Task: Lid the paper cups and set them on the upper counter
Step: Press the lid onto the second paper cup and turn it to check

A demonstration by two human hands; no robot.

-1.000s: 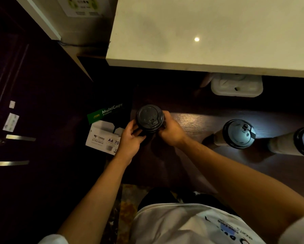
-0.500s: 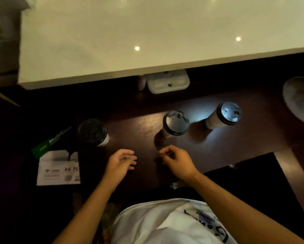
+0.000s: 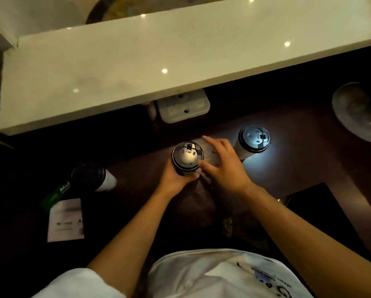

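Left hand [image 3: 174, 179] wrapped round middle black-lidded white paper cup [image 3: 187, 157]; right hand [image 3: 222, 166] open beside. Flanking lidded cups [image 3: 253, 139] [image 3: 89, 176] likewise unplaced; pale upper counter [image 3: 137, 67] beyond bare.

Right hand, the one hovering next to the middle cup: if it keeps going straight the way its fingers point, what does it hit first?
Probably the white box tucked under the upper counter; the right hand would pass just beside the middle cup. Depth is unclear.

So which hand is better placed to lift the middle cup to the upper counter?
Probably the left hand: it already wraps the middle cup below its lid. The right hand is open beside it, fingers spread, gripping nothing.
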